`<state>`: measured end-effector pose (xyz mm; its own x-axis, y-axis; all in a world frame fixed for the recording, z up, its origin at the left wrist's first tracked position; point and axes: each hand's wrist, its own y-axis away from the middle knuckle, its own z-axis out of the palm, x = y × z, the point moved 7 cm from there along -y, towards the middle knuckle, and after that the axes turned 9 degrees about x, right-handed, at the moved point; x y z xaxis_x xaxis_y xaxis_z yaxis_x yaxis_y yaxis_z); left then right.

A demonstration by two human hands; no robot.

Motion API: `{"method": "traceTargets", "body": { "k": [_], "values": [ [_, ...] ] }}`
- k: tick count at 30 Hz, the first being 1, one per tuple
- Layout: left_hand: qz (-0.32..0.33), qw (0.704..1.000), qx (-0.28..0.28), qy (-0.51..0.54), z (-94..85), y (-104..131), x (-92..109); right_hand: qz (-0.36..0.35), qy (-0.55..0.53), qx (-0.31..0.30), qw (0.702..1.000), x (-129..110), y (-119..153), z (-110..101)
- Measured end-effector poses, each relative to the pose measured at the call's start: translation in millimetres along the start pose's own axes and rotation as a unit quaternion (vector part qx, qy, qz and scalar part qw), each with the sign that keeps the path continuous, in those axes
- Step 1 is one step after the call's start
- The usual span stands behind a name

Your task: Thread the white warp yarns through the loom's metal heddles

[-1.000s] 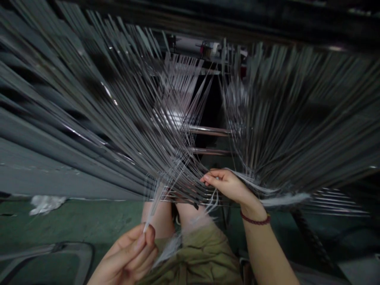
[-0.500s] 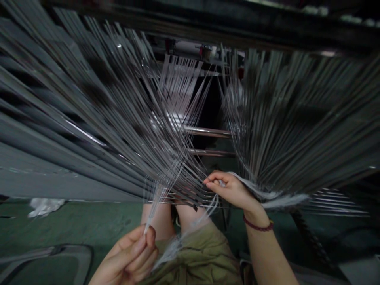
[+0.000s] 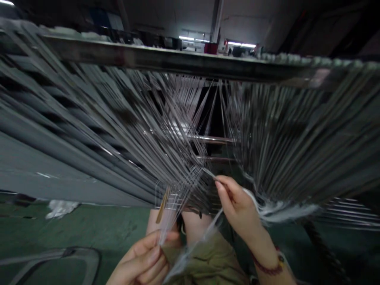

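Threads (image 3: 170, 218), pale and fine, gathered in the left hand (image 3: 145, 257) in head view: narrow grip of thumb and fingers on the lower ends, upper lengths in a fan toward the left bank (image 3: 148, 146). In the right hand (image 3: 239, 206), tight pinch of thumb and forefinger on a slim strand (image 3: 210, 173), near the rods (image 3: 213, 139).

In judgement, best method: hold the threads under light, even tension, without dragging on neighbours. Draw the strand along its own line with fingertips only, clear of the right bank (image 3: 276, 138). Avoid snagging the loose tail (image 3: 181, 260) over the lap (image 3: 216, 253), a likely source of tangles.

Hard to make out: exact count in either pinch; far end of the strand, lost in the left bank. Above the left fingers, a tan, tapering strip (image 3: 161, 209) of unclear kind, contact with the threads uncertain. Hidden: insides of both palms; passage of the tail through the right one impossible to tell. Cut off at the frame edges: both banks and the beam (image 3: 148, 56). Dark and indistinct: background beyond
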<state>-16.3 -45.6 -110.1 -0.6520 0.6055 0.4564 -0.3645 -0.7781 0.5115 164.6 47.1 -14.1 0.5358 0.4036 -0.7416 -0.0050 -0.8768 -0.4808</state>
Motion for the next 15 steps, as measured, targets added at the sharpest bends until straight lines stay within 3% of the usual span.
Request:
{"method": "traceTargets", "body": {
  "k": [3,6,11,15],
  "values": [
    [-0.006,0.999,-0.026,0.035,11.0,1,-4,0.143,-0.109,-0.009,0.984,7,10,-3],
    [0.003,0.996,-0.053,0.067,17.5,1,-8,0.26,-0.247,-0.07,0.931,7,23,-1],
    [0.035,0.987,-0.135,0.077,31.9,0,-14,0.348,-0.338,-0.14,0.863,-4,38,2],
    [0.034,0.986,-0.139,0.089,38.3,-6,-22,0.365,-0.418,-0.126,0.822,-9,45,10]
  ]
}}
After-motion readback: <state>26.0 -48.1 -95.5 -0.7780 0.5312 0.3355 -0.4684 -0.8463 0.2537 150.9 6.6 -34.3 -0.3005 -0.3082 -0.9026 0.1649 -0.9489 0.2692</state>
